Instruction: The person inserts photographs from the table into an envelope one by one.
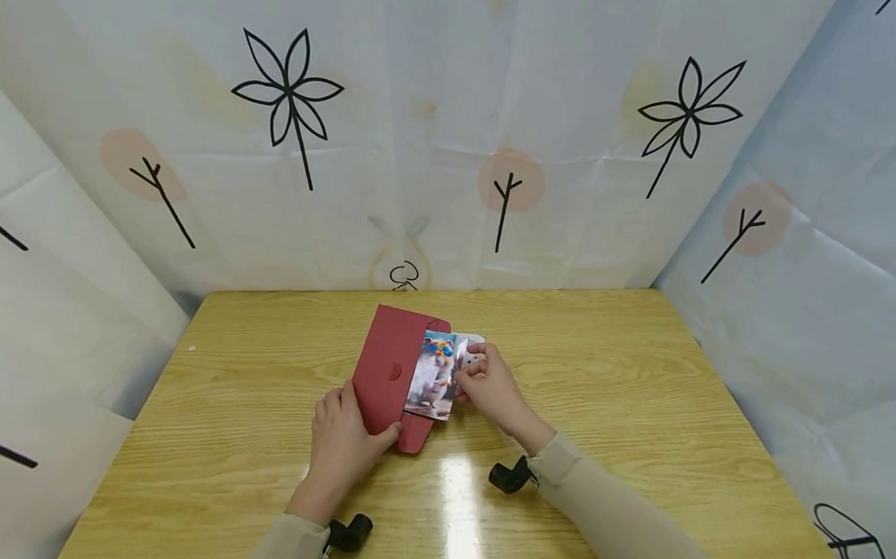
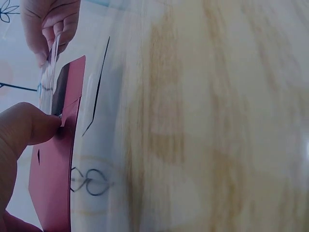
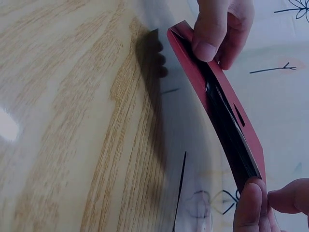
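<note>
A red paper envelope with a small half-round notch is tilted above the wooden table. My left hand grips its lower left part, with the thumb at the edge of the opening, as the left wrist view also shows the thumb. Out of the mouth sticks a glossy picture card of a furry animal in colourful glasses. Behind it shows a paler card. At the cards' right edge, my right hand pinches them between thumb and fingers. Their other ends are hidden inside the envelope.
The wooden table spreads out around both hands, with a tiny white scrap near its left edge. Behind and beside it hang white cloths printed with flowers and twigs. Black wrist cameras sit below the sleeves.
</note>
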The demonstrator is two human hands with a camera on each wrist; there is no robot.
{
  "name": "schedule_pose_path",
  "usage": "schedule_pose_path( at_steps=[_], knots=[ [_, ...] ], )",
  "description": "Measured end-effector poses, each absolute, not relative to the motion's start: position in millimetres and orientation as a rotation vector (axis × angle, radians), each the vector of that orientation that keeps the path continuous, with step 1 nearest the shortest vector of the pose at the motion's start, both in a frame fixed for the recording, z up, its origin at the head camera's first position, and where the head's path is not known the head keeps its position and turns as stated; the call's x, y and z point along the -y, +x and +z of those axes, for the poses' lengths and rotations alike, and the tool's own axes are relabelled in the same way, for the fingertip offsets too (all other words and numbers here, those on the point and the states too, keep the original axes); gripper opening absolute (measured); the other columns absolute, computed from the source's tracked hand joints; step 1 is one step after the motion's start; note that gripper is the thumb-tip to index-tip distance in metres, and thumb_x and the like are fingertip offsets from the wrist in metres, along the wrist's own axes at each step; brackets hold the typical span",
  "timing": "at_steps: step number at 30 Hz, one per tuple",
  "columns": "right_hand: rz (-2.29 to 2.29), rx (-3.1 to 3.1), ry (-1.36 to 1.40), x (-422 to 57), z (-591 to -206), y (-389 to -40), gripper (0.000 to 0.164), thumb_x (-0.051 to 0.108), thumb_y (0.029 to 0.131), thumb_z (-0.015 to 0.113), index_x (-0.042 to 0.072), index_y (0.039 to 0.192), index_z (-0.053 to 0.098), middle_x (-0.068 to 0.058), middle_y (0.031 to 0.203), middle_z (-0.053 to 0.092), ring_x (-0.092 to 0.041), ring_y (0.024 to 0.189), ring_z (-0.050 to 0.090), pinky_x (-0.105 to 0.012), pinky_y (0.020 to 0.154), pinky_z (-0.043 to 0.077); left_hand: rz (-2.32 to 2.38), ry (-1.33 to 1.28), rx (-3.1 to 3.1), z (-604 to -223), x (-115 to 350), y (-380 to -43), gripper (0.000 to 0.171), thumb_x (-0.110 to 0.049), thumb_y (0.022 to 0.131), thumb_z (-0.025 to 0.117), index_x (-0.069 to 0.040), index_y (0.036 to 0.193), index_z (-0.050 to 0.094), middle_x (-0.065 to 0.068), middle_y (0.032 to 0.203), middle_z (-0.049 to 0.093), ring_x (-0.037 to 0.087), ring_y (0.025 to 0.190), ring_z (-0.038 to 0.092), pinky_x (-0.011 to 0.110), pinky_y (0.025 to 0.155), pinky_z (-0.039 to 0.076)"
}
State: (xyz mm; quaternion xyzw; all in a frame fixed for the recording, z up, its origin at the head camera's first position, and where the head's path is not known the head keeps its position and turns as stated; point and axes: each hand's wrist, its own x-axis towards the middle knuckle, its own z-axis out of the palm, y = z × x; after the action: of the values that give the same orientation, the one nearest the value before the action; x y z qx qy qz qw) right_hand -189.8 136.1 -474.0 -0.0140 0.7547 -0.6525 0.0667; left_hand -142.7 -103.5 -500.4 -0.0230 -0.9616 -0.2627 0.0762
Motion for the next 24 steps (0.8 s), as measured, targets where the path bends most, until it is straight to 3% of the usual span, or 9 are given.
schedule_pose_path(
  at_steps=[5, 18, 24],
  knots=[
    [-1.989, -2.265, -0.041, -131.1, -474.1, -189.1, 0.051, -0.003, 0.092, 0.057, 0.003, 0.137, 0.036, -0.025, 0.1, 0.059, -0.04, 0.078, 0.065, -0.052, 0.074, 0.054, -0.784, -0.066, 2.877, -499.2, 101.4, -142.1, 0.102, -0.051, 0.071, 0.078, 0.013, 0.138, 0.035, 0.029, 0.124, 0.043, 0.042, 0.114, 0.036, 0.054, 0.095, 0.034],
    [-1.972, -2.211, -0.137, -109.8, -441.9, -177.9, 0.053, -0.008, 0.091, 0.052, -0.009, 0.139, 0.029, -0.038, 0.103, 0.055, -0.049, 0.082, 0.064, -0.052, 0.073, 0.054, -0.772, -0.091, 2.868, -493.7, 97.7, -138.4, 0.105, -0.052, 0.07, 0.079, 0.014, 0.139, 0.034, 0.031, 0.126, 0.042, 0.044, 0.116, 0.036, 0.055, 0.096, 0.033],
    [-1.943, -2.273, -0.115, -102.5, -445.6, -181.0, 0.049, -0.007, 0.092, 0.053, -0.009, 0.136, 0.032, -0.032, 0.097, 0.059, -0.044, 0.078, 0.066, -0.047, 0.07, 0.056, -0.754, -0.095, 2.869, -493.3, 96.6, -135.9, 0.106, -0.053, 0.07, 0.078, 0.014, 0.139, 0.034, 0.031, 0.127, 0.042, 0.044, 0.116, 0.035, 0.054, 0.098, 0.032]
  ],
)
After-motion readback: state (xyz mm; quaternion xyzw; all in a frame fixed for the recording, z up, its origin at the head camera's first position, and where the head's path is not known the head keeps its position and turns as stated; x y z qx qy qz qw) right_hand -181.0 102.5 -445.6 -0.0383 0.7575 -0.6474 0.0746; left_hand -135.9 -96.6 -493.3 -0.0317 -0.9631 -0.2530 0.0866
